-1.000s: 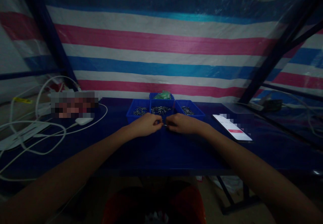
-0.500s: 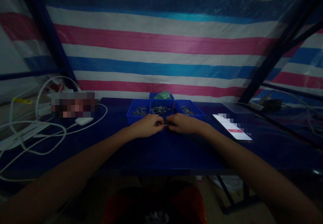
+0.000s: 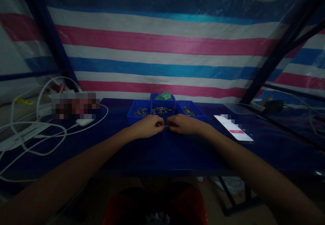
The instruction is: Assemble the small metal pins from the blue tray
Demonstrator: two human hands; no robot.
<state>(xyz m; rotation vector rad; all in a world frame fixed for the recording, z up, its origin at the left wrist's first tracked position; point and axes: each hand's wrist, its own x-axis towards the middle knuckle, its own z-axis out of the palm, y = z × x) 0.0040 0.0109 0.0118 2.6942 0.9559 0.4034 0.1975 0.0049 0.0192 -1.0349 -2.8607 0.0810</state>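
Note:
My left hand [image 3: 150, 126] and my right hand [image 3: 180, 123] face each other just in front of blue bins, fingertips a small gap apart. Both hands are closed in a pinch. A thin, light-coloured piece [image 3: 166, 126] shows in the gap between them; it is too small to identify, and what lies inside the fingers is hidden. Small metal pieces fill part of the left bin [image 3: 131, 111], the middle bin and the right bin [image 3: 199, 111]. Behind the middle one, a further bin holds a green plastic bag [image 3: 164, 96].
On the blue table [image 3: 162, 154], a lit phone [image 3: 235, 129] lies to the right. White cables [image 3: 64, 133] and a white adapter [image 3: 85, 120] spread over the left side. Striped sheeting [image 3: 162, 45] hangs behind, between dark metal posts. Cables and a dark object sit at the far right.

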